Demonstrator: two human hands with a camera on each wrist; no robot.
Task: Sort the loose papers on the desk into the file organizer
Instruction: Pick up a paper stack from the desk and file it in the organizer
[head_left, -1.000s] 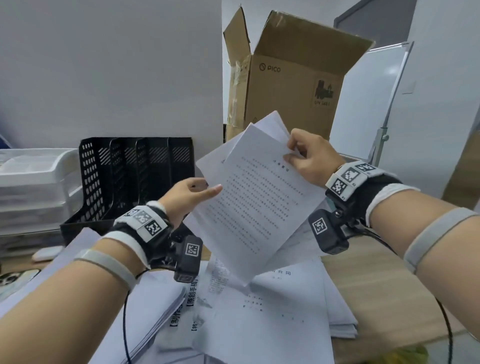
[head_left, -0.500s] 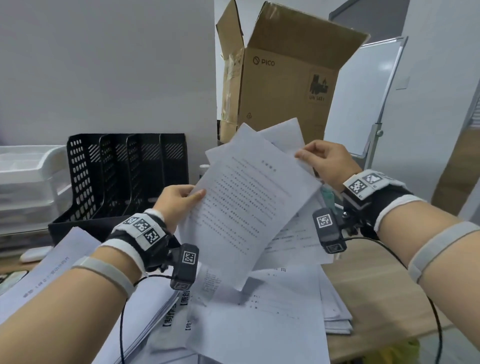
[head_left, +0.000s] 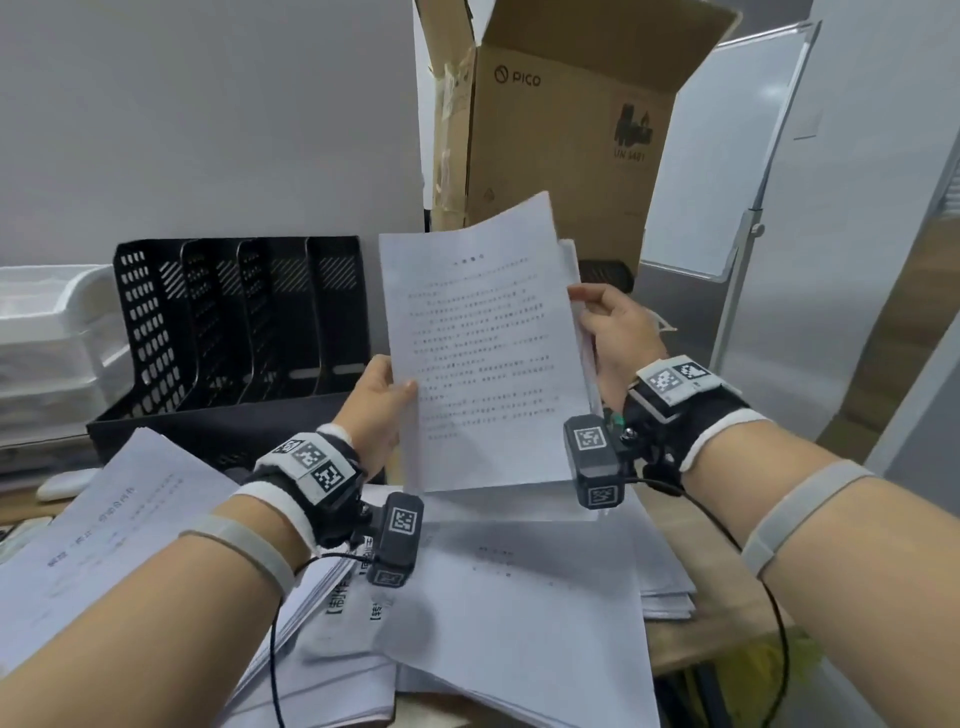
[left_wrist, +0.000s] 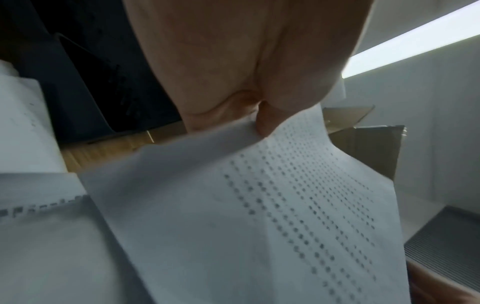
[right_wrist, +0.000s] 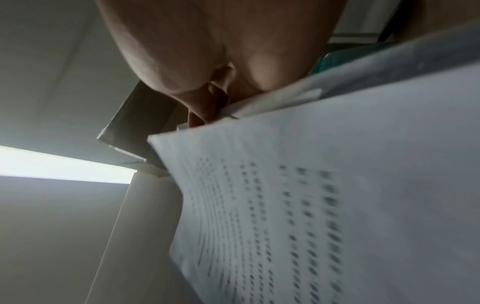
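Left hand (head_left: 378, 410) and right hand (head_left: 615, 338) raised, fingers pinching.

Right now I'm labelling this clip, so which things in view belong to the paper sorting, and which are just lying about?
Part of the job:
- white printed sheets held upright by the left hand and right hand
- loose white papers spread on the wooden desk
- black perforated plastic file organizer

Lying about:
- open brown cardboard box
- whiteboard on a stand
- stacked white plastic trays

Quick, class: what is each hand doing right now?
Left hand: pinches the printed sheets at their left edge.
Right hand: grips their right edge.
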